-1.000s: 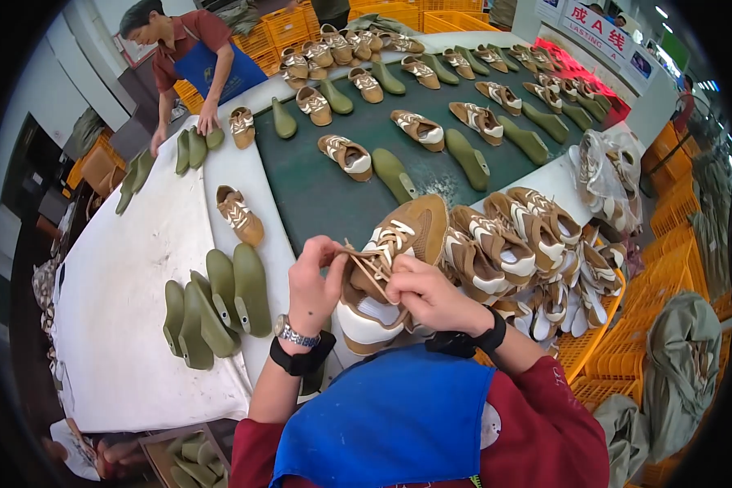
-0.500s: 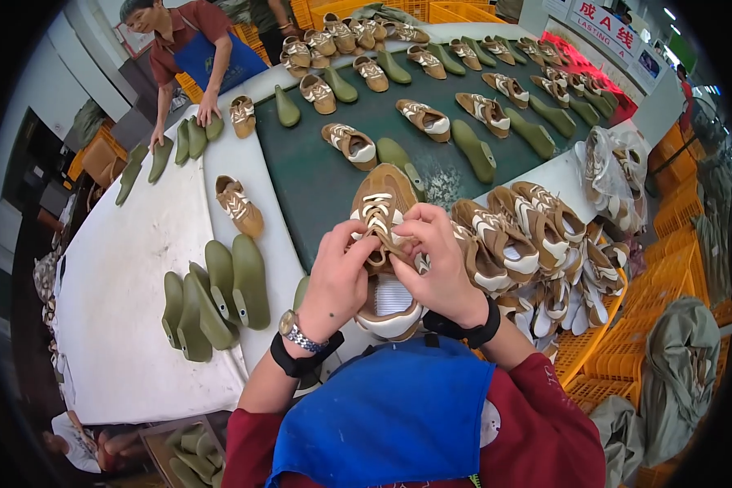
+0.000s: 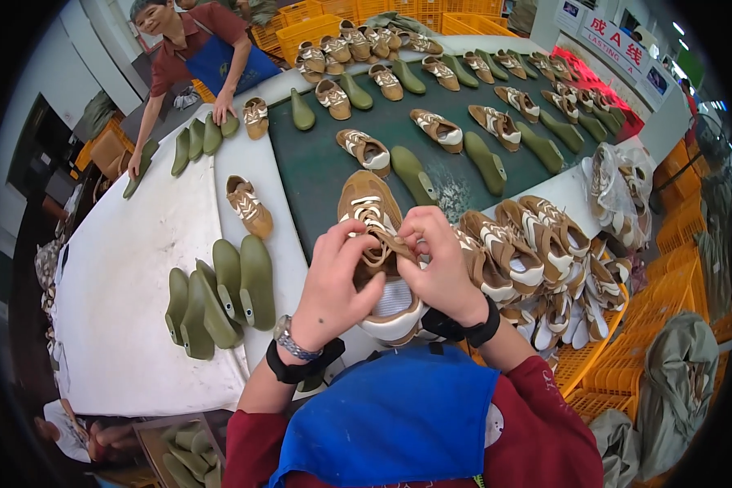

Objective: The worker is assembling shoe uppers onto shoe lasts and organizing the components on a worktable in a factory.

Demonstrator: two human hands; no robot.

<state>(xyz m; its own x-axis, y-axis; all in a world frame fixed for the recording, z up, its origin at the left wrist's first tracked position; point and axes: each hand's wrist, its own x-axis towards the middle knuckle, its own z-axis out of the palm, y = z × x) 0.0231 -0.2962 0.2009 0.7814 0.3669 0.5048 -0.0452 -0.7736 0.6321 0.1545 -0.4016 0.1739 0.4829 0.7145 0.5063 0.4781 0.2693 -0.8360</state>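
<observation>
A brown suede sneaker [image 3: 364,192] with white laces sits in front of me, its toe pointing away and its white heel towards my body. My right hand [image 3: 437,264] pinches the edge of its upper beside the laces, fingers closed. On the other side, my left hand [image 3: 333,272] curls its fingers over the shoe's left side; its index finger meets the loose laces [image 3: 372,218] and the thumb reaches over the opening. A pale striped insole shows inside. Part of the shoe's sides is hidden behind my hands.
Rows of similar sneakers [image 3: 437,130] and green shoe lasts [image 3: 485,161] stand on the dark green belt [image 3: 301,154]. More sneakers [image 3: 516,252] crowd at my right by yellow crates [image 3: 610,370]. Several lasts [image 3: 256,281] stand left; a co-worker [image 3: 211,49] reaches for others.
My left thumb has come off the laces and spread towards the shoe's opening. My right hand still pinches near the laces. The co-worker's arm has stretched along the lasts; the view has shifted slightly.
</observation>
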